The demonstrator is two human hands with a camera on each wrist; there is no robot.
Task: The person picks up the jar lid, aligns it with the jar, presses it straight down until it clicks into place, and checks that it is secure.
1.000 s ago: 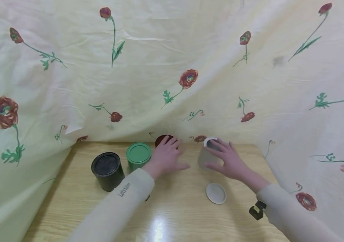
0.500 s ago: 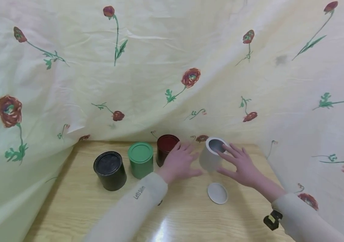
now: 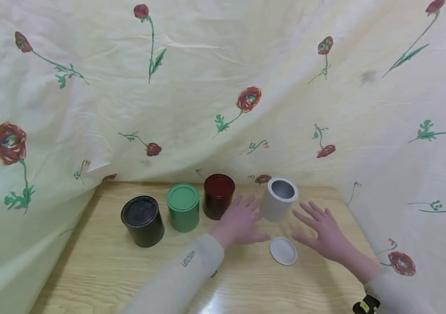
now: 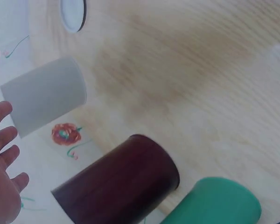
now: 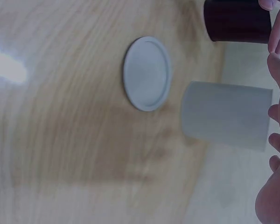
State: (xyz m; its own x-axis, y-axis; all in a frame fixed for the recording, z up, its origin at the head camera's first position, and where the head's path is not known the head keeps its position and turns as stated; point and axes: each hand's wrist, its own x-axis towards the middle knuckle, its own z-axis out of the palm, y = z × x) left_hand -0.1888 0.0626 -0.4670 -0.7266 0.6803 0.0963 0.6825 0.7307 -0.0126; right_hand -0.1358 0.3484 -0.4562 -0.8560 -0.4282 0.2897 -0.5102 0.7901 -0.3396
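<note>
A white canister (image 3: 275, 207) stands upright with its top uncovered and its grey inside showing. In front of it a round white lid (image 3: 283, 251) lies flat on the wood. My left hand (image 3: 240, 222) hovers between the dark red canister (image 3: 218, 198) and the white one, fingers spread and holding nothing. To the right of the white canister my right hand (image 3: 326, 235) is held in the air, its fingers apart and nothing in them. In the left wrist view the white canister (image 4: 46, 95) is seen from the side, apart from the fingertips.
Left of the dark red canister stand a green canister (image 3: 183, 209) and a black canister (image 3: 143, 221), both lidded. A floral cloth (image 3: 191, 109) hangs behind and along the sides of the wooden table (image 3: 101, 270).
Both hands have drawn back toward the body and to the right, uncovering the dark red canister and the white canister's mouth. The canisters and lid stay in place.
</note>
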